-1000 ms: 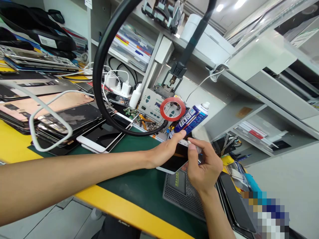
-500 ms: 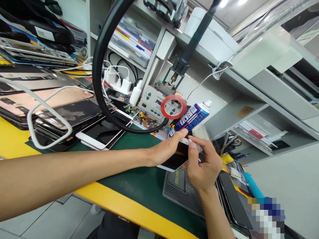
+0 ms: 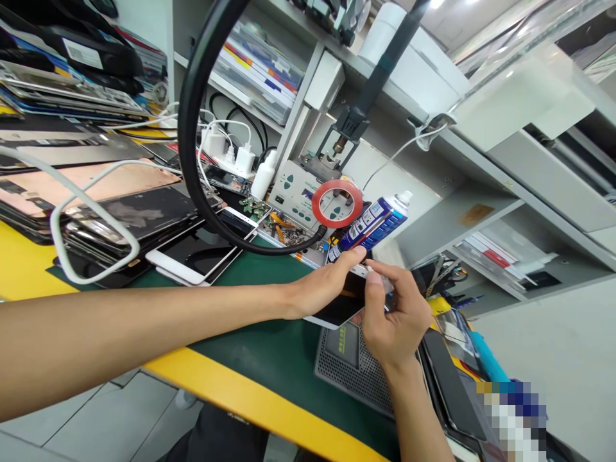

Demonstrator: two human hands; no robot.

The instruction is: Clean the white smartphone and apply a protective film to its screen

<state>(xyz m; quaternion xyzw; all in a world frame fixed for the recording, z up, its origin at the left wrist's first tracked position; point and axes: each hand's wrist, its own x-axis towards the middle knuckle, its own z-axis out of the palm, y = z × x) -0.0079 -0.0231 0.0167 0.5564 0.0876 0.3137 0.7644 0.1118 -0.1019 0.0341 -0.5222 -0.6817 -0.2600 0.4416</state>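
A white-framed smartphone (image 3: 339, 308) with a dark screen is held tilted above the perforated grey pad. My left hand (image 3: 323, 286) is wrapped around the phone's left side, thumb along its upper edge. At the phone's top right corner, my right hand (image 3: 398, 316) pinches a small whitish, translucent piece (image 3: 386, 282) between thumb and forefinger. Its kind cannot be made out, as the fingers cover most of it. Just behind the hands stands a blue spray can (image 3: 373, 223) with a white nozzle.
A green mat (image 3: 250, 333) covers the yellow-edged bench. Another white phone (image 3: 185, 253) lies left, near stacked phone screens (image 3: 91, 186) and a white cable (image 3: 91, 199). Black tubing (image 3: 190, 128) arches ahead, beside a roll of red tape (image 3: 317, 204). Dark phones (image 3: 455, 391) lie at right.
The view has shifted very slightly. Both hands keep the same grips, with the phone and the small piece in nearly the same place.
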